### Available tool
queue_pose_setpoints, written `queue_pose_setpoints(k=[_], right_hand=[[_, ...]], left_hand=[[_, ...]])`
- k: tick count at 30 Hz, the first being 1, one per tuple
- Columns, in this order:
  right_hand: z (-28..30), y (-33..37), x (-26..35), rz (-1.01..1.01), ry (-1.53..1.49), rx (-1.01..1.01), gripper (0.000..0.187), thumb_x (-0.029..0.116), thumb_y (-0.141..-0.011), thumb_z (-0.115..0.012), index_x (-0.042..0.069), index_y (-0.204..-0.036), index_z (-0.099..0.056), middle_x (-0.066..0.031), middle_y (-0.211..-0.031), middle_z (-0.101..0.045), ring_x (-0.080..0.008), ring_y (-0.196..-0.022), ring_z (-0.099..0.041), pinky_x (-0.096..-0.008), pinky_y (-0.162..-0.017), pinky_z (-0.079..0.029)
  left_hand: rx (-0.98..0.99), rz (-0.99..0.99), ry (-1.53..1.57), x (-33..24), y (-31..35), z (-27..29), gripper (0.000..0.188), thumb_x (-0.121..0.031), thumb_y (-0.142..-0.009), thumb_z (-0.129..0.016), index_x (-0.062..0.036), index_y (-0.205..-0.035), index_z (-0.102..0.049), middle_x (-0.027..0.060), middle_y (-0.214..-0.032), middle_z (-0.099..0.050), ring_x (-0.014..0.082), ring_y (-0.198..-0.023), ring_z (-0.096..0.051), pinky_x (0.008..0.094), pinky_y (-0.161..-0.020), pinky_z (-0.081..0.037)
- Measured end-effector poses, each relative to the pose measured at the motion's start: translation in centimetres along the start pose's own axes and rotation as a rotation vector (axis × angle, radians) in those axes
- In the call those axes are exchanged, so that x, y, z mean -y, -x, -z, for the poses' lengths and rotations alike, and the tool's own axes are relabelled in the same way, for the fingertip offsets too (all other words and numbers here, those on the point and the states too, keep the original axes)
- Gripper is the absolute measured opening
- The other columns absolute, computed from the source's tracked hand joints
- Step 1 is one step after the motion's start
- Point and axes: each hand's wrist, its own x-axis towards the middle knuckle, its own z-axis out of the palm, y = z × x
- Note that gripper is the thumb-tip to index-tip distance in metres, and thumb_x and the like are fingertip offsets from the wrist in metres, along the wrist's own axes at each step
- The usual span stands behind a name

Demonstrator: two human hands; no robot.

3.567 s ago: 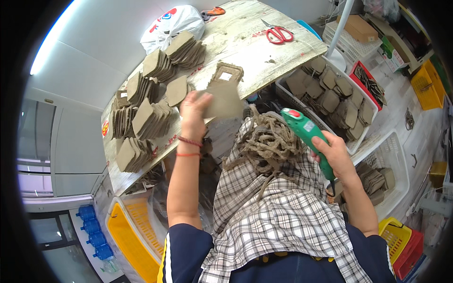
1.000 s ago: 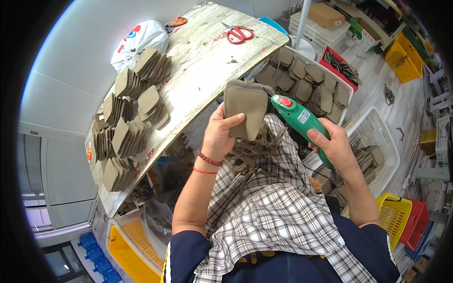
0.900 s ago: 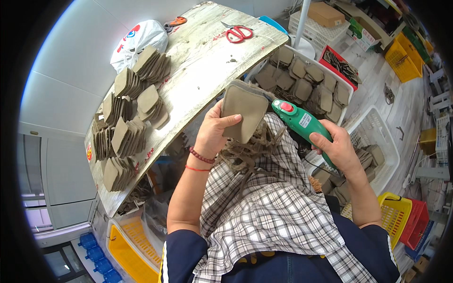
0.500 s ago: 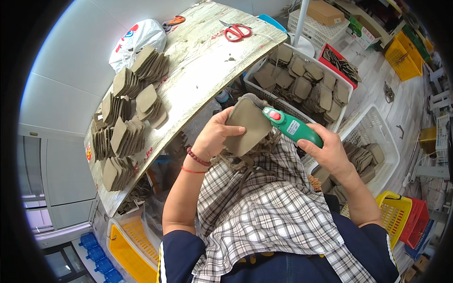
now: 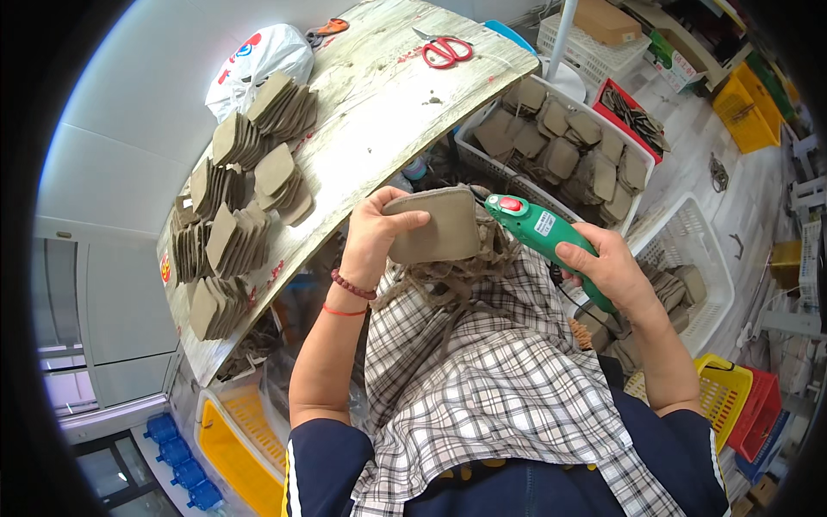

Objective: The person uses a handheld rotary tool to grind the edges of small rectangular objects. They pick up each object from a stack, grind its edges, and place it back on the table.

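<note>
A grey-brown fabric pad with rounded corners is pinched in my left hand, thumb on its upper face. My right hand is wrapped round a green electric cutter with a red button. The cutter's head points at the pad's upper right corner; whether they touch I cannot tell. Tangled grey-brown trimmings hang below the pad over the checked apron on my lap. Stacks of similar pads stand on the worn table to the left.
Red-handled scissors and an orange-handled tool lie on the table near a white plastic bag. White crates of pads stand to the right. A yellow basket is at lower right, another yellow crate at lower left.
My left hand has turned the pad, so it lies wider and more level, and moved it slightly left. The cutter has shifted a little right and down, away from the pad.
</note>
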Motion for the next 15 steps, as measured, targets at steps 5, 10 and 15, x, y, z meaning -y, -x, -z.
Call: queue_pose_setpoints(k=[5,10,15], right_hand=[[0.2,0.0,0.4,-0.049,0.008,0.088,0.035,0.034,-0.089,-0.066,0.0,-0.097,-0.063,-0.0008,-0.07,-0.058,-0.0068,-0.057,-0.051,-0.0229,-0.053,-0.043],[0.5,-0.1,0.8,-0.065,0.052,0.148,0.033,0.034,-0.088,-0.067,0.001,-0.094,-0.063,0.0,-0.068,-0.057,-0.0064,-0.056,-0.051,-0.0232,-0.052,-0.043],[0.3,0.0,1.1,-0.035,0.139,0.145,0.034,0.033,-0.086,-0.069,0.002,-0.096,-0.064,0.0005,-0.066,-0.056,-0.0062,-0.056,-0.05,-0.0232,-0.052,-0.042]], left_hand=[[0.036,0.049,0.095,-0.9,0.7,0.7,0.018,-0.001,-0.074,-0.076,-0.0017,-0.089,-0.065,0.0045,-0.08,-0.068,0.0103,-0.067,-0.063,0.0237,-0.063,-0.052],[0.112,0.098,-0.022,-2.3,1.1,0.5,0.018,-0.001,-0.074,-0.075,-0.001,-0.09,-0.066,0.0059,-0.081,-0.069,0.0109,-0.068,-0.064,0.0235,-0.064,-0.052],[0.173,0.1,-0.191,-2.6,1.3,-0.2,0.019,-0.001,-0.073,-0.075,-0.001,-0.09,-0.067,0.0056,-0.081,-0.069,0.0106,-0.07,-0.064,0.0235,-0.066,-0.052]])
